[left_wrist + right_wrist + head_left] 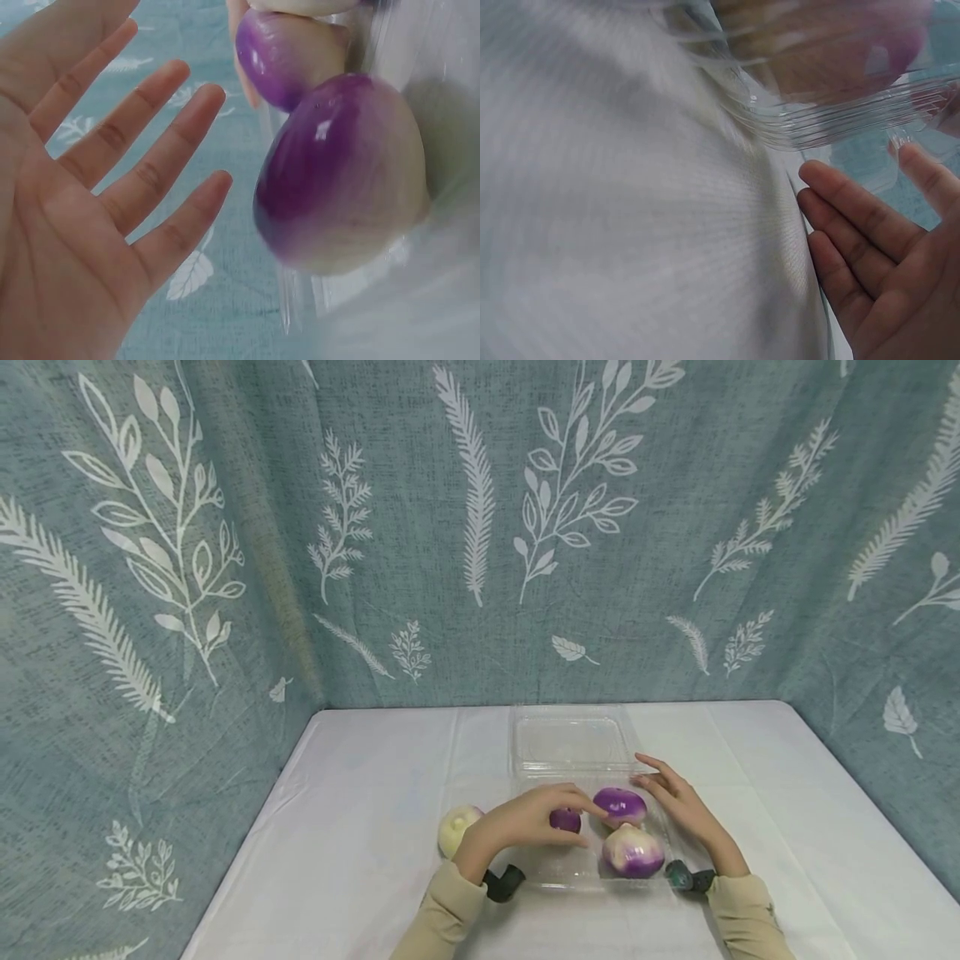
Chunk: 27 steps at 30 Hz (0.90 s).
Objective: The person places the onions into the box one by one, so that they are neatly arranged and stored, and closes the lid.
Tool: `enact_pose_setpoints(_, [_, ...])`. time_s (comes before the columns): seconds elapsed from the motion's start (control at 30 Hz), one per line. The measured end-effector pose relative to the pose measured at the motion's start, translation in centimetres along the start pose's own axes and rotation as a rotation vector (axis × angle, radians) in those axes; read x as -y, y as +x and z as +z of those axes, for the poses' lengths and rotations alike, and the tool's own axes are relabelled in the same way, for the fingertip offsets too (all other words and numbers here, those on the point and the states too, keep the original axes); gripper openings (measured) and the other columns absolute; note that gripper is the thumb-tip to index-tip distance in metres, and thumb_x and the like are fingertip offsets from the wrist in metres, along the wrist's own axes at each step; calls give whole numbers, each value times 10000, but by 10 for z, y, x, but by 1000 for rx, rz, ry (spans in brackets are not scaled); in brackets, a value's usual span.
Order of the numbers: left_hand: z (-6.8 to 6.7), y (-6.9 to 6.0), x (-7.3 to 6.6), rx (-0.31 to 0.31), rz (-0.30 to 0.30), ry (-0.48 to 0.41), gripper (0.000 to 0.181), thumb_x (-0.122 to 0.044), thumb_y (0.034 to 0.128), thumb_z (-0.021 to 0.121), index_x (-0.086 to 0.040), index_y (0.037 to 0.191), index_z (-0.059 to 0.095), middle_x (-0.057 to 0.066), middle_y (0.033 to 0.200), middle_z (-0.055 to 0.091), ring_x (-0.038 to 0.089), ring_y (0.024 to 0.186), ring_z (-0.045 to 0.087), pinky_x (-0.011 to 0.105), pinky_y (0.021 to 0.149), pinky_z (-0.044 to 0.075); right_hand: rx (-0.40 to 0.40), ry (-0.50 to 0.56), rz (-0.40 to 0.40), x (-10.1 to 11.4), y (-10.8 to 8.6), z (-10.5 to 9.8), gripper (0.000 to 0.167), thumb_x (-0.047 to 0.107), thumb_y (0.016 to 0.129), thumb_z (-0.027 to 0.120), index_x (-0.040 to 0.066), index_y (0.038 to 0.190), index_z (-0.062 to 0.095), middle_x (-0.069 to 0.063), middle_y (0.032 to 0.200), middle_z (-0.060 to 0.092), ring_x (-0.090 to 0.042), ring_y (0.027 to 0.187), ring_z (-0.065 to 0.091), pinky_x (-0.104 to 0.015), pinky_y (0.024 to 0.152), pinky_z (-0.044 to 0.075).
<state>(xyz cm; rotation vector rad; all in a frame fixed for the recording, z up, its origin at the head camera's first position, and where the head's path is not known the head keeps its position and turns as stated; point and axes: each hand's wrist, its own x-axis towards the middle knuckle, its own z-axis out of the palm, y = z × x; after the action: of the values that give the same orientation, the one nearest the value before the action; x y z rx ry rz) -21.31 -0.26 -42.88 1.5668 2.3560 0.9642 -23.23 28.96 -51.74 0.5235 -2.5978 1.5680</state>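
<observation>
Left grip (536,817) wide, glossy round purple-topped turnip (565,821) seen between thumb and fingers, inside clear plastic container (551,867), right grip (678,800) wide, beside container.

A clear plastic container (553,867) lay open beside the right hand (681,799), its lid (573,741) spread behind, holding a dark purple turnip (565,820) by the left hand (534,818), a purple-topped turnip (620,802) and a white-and-purple turnip (633,853) in front of it, with a pale turnip (454,832) outside to the left.
</observation>
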Motion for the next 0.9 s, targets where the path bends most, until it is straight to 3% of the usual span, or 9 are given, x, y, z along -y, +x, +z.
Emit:
enact_pose_setpoints(0.23, [-4, -13, 0, -35, -49, -27, 403, -238, 854, 673, -149, 1241, 601, -3, 1135, 611, 124, 1077, 554, 189, 941, 430, -11, -10, -10, -3, 0, 1, 436, 203, 995, 429, 79, 1407, 356, -192, 1126, 637, 24, 1027, 565, -106, 914, 360])
enact_pose_setpoints(0.53, [-9, -29, -1, -97, -78, -69, 381, -258, 850, 673, -159, 1213, 617, -7, 1165, 607, 52, 1102, 522, 201, 972, 413, -12, -6, -7, 0, -1, 2, 432, 187, 998, 421, 66, 1407, 353, -207, 1125, 633, 23, 1024, 565, -98, 912, 359])
enact_pose_setpoints(0.9, [-14, -43, -4, -117, -112, -39, 388, -277, 851, 667, -155, 1216, 611, -17, 1254, 565, 97, 1199, 483, 269, 1033, 383, 3, -1, -14, 0, -1, 1, 442, 188, 1000, 416, 62, 1416, 336, -199, 1131, 632, -2, 1033, 572, -96, 913, 351])
